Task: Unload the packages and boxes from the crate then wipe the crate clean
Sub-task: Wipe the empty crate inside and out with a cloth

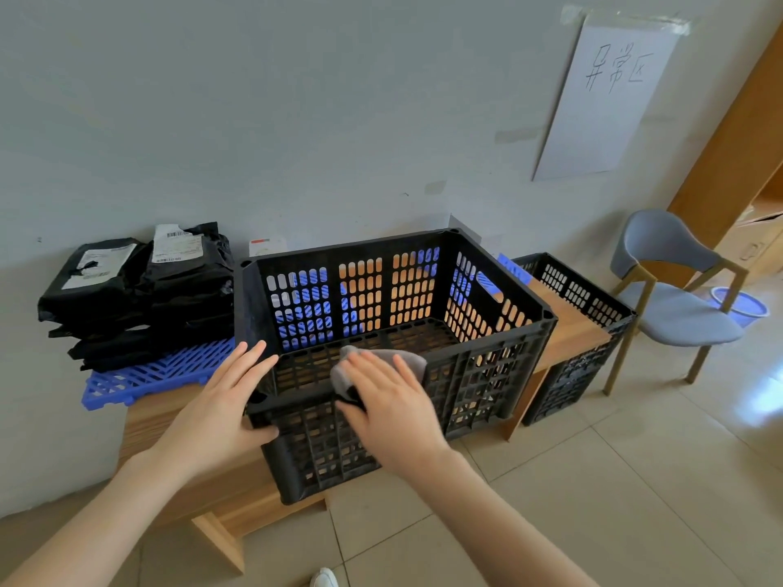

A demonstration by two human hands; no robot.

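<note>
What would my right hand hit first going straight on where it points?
The right hand, flat on the cloth, would probably reach the far wall of the crate first; depth is unclear.

We see a handwritten paper sign taped to the wall, a grey-blue chair on the tiled floor at right with a blue basin behind it, and a blue grid mat lying on a wooden bench.
</note>
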